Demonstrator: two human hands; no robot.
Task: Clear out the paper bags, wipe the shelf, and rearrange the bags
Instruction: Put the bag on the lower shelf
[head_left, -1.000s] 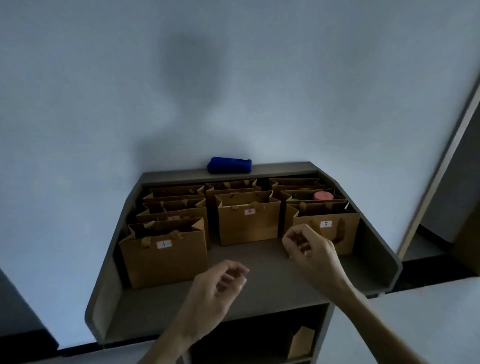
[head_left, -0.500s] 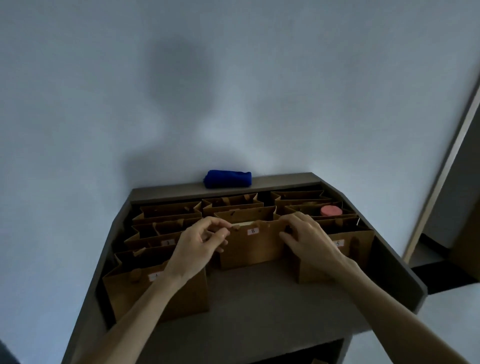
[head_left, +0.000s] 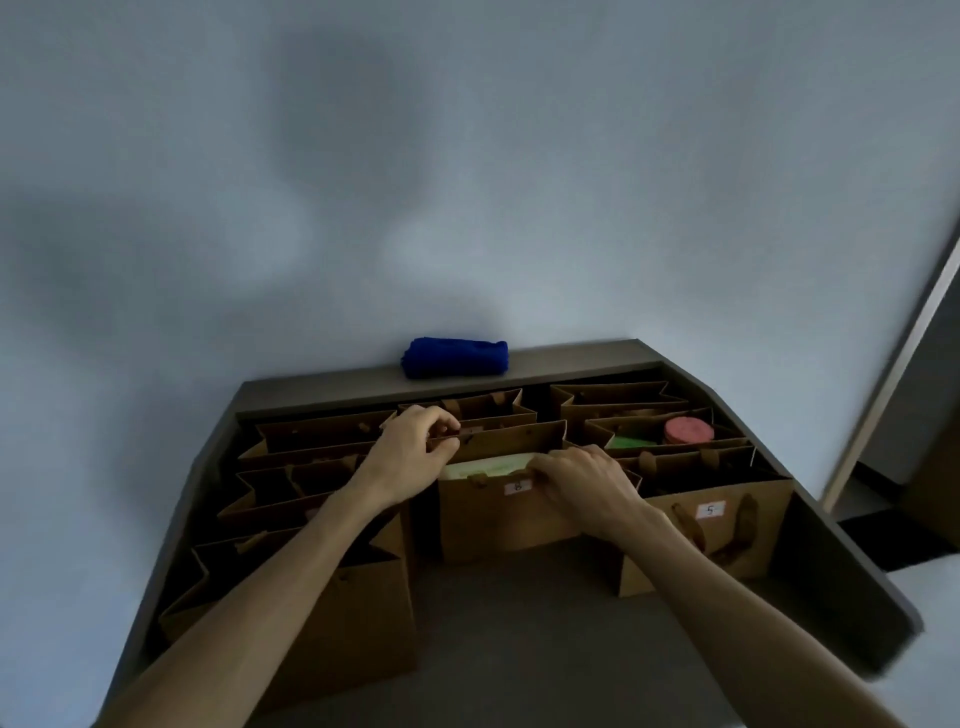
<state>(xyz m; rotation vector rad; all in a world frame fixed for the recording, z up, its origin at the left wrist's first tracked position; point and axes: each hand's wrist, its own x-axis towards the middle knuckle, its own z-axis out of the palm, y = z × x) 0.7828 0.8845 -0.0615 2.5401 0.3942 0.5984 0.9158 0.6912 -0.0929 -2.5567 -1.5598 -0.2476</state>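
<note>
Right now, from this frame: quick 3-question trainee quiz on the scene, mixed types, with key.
1. True or false: the blue cloth lies inside a bag.
2. Multiple choice: which label is on the bag that both hands grip? A) 5 B) 8 C) 1
3. Fill in: the pink disc sits in a bag to the ___ of the gripped one.

Key:
1. False; it lies on the shelf's back ledge.
2. B; the left hand pinches the far rim and the right hand the near rim.
3. Right.
</note>
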